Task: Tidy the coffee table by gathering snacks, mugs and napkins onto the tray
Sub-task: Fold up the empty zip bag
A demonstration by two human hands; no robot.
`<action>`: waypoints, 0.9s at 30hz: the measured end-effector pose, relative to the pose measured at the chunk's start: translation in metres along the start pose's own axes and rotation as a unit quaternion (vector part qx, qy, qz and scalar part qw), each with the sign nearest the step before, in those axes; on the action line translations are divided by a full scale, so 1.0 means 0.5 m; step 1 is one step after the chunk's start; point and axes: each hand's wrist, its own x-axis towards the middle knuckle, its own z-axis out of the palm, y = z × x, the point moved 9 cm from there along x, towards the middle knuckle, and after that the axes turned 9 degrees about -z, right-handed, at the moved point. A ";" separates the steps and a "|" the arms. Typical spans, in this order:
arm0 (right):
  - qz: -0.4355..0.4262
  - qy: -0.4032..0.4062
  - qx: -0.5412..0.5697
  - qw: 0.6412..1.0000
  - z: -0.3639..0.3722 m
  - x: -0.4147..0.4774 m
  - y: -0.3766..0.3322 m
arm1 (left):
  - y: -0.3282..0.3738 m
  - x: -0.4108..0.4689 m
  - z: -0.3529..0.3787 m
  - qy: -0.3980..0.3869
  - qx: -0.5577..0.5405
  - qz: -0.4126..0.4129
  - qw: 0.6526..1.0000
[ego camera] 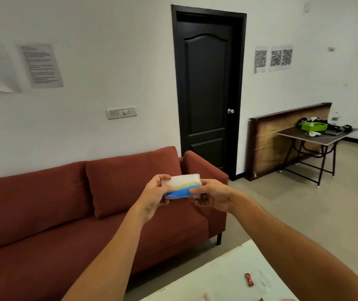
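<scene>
A soft pack of napkins [182,185], white with a blue band along its lower edge, is held up in the air in front of me, over the sofa. My left hand [155,195] grips its left end and my right hand [214,197] grips its right end. Low at the bottom right lies the white coffee table [213,276]. On it rest a small red snack wrapper [249,279] and a clear plastic wrapper [262,283]. No tray or mug is in view.
A red sofa [65,213] with a cushion stands just beyond the coffee table. A dark door [208,92] is shut behind it. At the right, a folding table [317,137] carries a green basket [314,126] and cables, with a board leaning on the wall.
</scene>
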 end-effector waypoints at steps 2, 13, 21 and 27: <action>-0.007 0.043 -0.001 0.999 -0.037 -0.007 0.006 | -0.021 0.014 0.017 -0.023 0.029 -0.002 0.999; 0.020 0.223 -0.085 0.971 -0.264 -0.069 0.072 | -0.113 0.115 0.188 -0.025 0.089 -0.038 0.995; 0.047 0.257 -0.099 0.960 -0.562 -0.103 0.197 | -0.259 0.220 0.452 0.024 -0.010 -0.118 0.993; 0.111 0.335 -0.125 0.927 -0.921 -0.195 0.391 | -0.473 0.361 0.811 -0.013 0.100 -0.205 0.974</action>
